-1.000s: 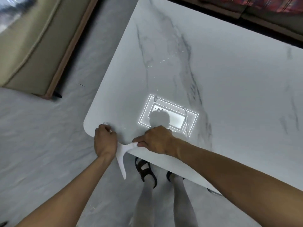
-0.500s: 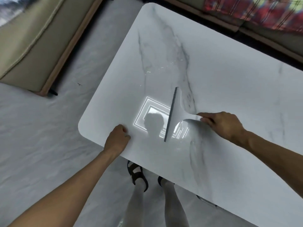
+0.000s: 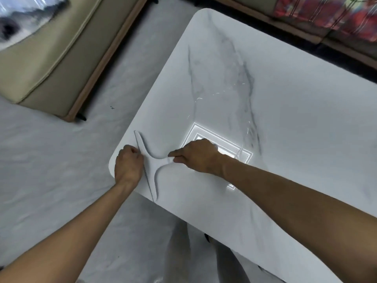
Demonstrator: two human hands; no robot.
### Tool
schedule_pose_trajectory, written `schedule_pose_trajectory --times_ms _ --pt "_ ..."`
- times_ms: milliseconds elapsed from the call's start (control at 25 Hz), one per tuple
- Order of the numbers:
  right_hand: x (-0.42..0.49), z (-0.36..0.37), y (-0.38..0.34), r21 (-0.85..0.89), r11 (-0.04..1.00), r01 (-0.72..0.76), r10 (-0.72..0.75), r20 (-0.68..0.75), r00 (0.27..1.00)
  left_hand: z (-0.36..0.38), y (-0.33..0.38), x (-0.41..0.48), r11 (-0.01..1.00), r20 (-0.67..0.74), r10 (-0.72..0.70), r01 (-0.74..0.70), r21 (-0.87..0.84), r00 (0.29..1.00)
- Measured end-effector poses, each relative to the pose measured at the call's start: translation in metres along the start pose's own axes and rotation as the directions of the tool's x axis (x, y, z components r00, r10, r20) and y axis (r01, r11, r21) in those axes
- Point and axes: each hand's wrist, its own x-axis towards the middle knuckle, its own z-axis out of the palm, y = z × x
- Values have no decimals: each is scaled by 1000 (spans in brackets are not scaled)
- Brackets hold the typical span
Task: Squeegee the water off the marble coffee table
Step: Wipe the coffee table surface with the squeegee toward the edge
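The right hand [image 3: 199,155] grips the squeegee [image 3: 152,164] handle, blade near the marble coffee table [image 3: 285,119] edge to shed water, while the left hand [image 3: 128,164], loosely curled at its nine o'clock, seems to catch runoff.

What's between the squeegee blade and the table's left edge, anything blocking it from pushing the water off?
Only the left hand. It rests at the table's rounded corner, right against the squeegee's blade, which the right hand holds by the handle. Nothing else lies on the marble between blade and edge.
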Motion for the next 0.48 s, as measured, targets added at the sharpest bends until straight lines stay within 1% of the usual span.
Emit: schedule_pose_trajectory --times_ms 40,120,200,240,360,480 --pt "11 -3 -1 -7 1000 -11 11 14 1000 -1 2 10 1000 14 10 -10 -2 1000" --pt "21 -12 19 31 998 -48 49 -45 998 5 14 34 999 39 46 -47 11 998" --pt "9 -24 60 109 984 -139 149 -91 985 15 33 51 994 105 109 -111 15 989" --pt "-6 -31 83 136 967 -218 231 -94 968 20 45 57 987 148 159 -161 2 976" --pt "-72 -44 147 207 864 -459 485 -96 870 28 87 71 952 266 290 -304 13 919" --pt "-144 -53 178 187 747 -638 663 -147 734 34 124 82 886 340 395 -452 103 853"
